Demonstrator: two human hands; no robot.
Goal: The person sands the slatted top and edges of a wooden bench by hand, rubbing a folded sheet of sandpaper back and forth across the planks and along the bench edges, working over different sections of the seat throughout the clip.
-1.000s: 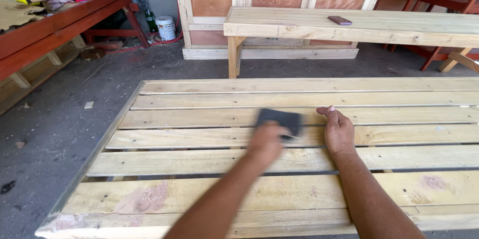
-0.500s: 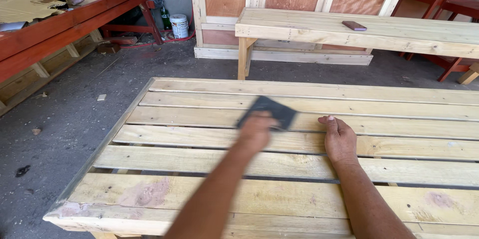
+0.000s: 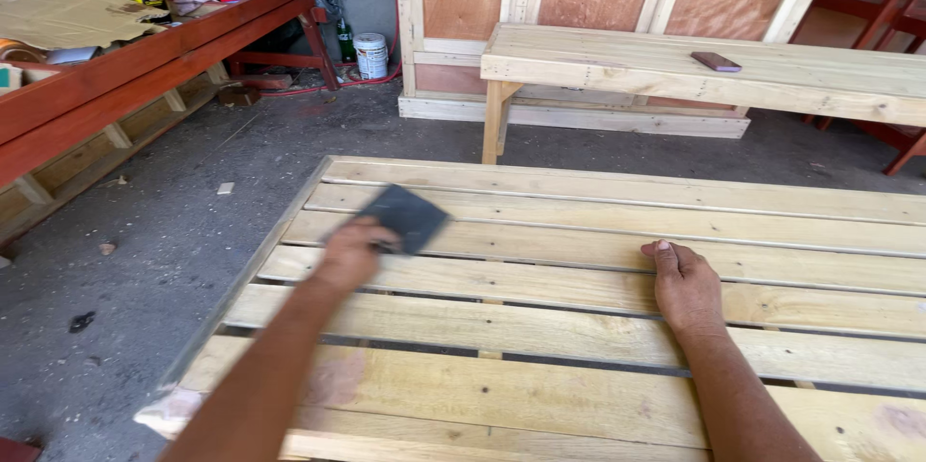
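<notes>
A pale wooden slatted top [image 3: 598,231] fills the lower part of the head view. My left hand [image 3: 352,252] grips a dark grey sheet of sandpaper [image 3: 410,216] and presses it on a slat near the top's left edge. Further right, my right hand [image 3: 685,288] lies flat on a slat, fingers together, holding nothing.
A pale wooden bench [image 3: 675,67] stands behind, with a small dark block [image 3: 716,61] on it. A red-brown workbench [image 3: 116,67] with cans and cardboard runs along the left. A white tin [image 3: 369,54] sits on the grey concrete floor [image 3: 164,231]. Wooden panels lean at the back.
My left hand has slid the sandpaper leftward along the slats, away from my right hand. The right hand has stayed put.
</notes>
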